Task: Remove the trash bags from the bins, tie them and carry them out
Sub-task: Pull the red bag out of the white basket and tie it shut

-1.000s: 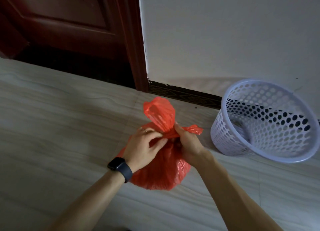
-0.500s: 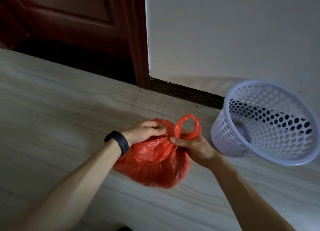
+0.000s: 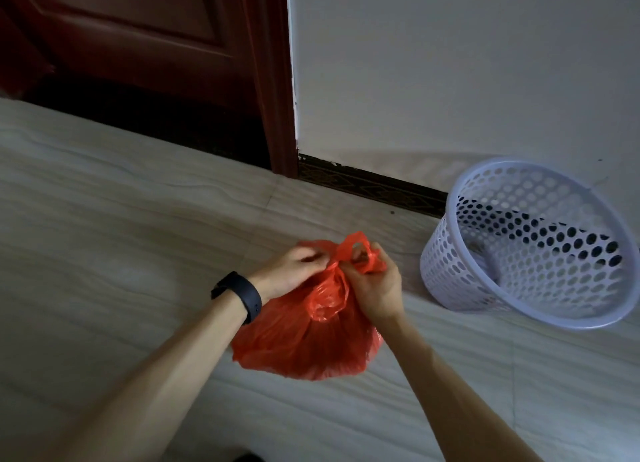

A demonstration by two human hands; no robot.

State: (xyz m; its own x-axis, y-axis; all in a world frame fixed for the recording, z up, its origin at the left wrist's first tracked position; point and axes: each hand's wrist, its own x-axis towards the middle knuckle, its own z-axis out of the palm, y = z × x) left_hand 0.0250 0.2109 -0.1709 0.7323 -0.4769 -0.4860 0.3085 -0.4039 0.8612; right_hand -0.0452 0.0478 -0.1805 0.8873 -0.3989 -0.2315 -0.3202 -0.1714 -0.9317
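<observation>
A filled red trash bag [image 3: 304, 344] sits on the pale tiled floor in front of me. My left hand [image 3: 289, 271], with a dark watch on its wrist, pinches the bag's gathered top from the left. My right hand [image 3: 375, 286] grips the other twisted end, where a small red loop sticks up between the hands. To the right, a white perforated bin [image 3: 526, 243] stands tilted by the wall with no bag in it.
A dark red wooden door [image 3: 138, 46] and its frame fill the upper left. A white wall [image 3: 450, 63] with a dark patterned skirting board [image 3: 367, 188] runs behind the bin. Pale floor tiles [image 3: 104, 219] spread to the left.
The tall upright end of the bag was bent over into a loop. Both hands then drew closer together at the bag's neck, and the loop has shrunk.
</observation>
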